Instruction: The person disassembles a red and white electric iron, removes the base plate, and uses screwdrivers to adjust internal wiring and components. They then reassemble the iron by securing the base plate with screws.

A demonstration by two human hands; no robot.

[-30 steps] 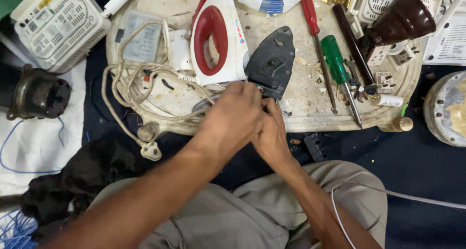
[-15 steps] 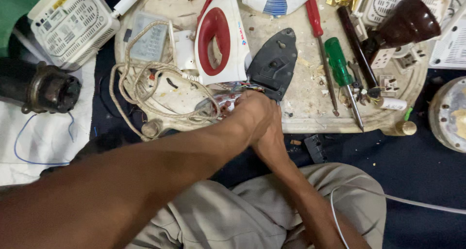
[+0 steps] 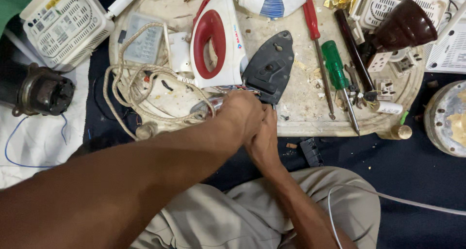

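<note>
Both hands are pressed together at the near edge of the worn work board. The left hand is closed over a small shiny metal part from which only one end shows; the right hand is tucked under and behind it, and whether its fingers are closed on anything cannot be told. Touching the far side of the grip, the dark soleplate of a clothes iron lies flat, its point turned away from the hands. Coloured wires are seen just beyond the knuckles, between the soleplate and the white iron body with red handle, which lies just left of the soleplate. Left of the grip, a braided cord is looped loosely over the board. Right of the grip, well apart from it, a green-handled screwdriver and a red-handled screwdriver are laid side by side. Far left of the grip, off the board, a dark motor rests on white cloth.
</note>
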